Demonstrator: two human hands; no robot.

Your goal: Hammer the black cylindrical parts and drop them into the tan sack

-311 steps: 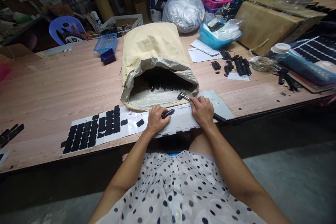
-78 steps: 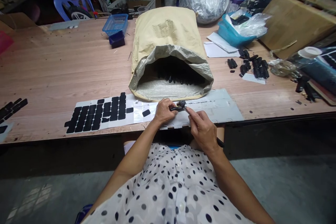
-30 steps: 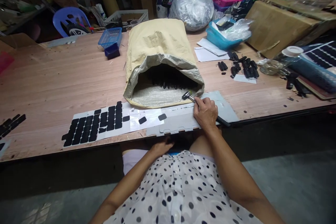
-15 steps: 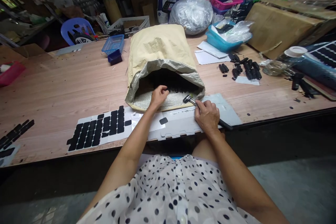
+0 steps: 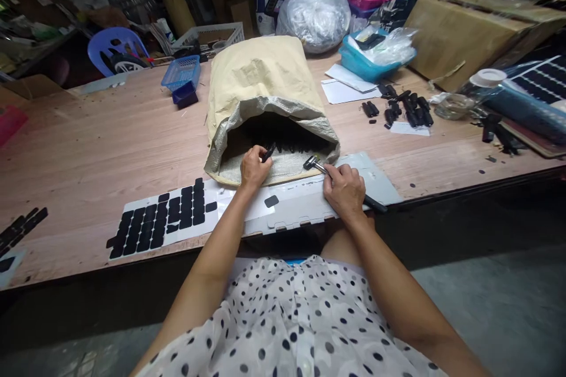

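A pale yellow woven sack (image 5: 265, 70) lies on the table with its silvery mouth facing me. Dark pieces show inside it, too shadowed to make out well. At the sack's mouth, my left hand (image 5: 255, 166) pinches a small black plastic part (image 5: 268, 152). My right hand (image 5: 347, 191) is wrapped round a small hammer (image 5: 318, 166). The hammer's metal head points left over the sack's lower lip, and its black handle sticks out behind the hand. Beneath both hands is a grey-white board (image 5: 300, 206), with one loose black rounded patch (image 5: 271, 201) on it.
Black rounded stickers (image 5: 150, 224) sit in rows on a sheet to the left. Several black parts (image 5: 413, 111) lie in a pile at the right. Farther back are a blue basket (image 5: 181, 72), a teal basin (image 5: 375, 68) and a large cardboard box (image 5: 464, 35).
My left hand has drawn back slightly and now shows a black part between its fingers. My right hand keeps its hold on the hammer. The whole view has shifted a little.
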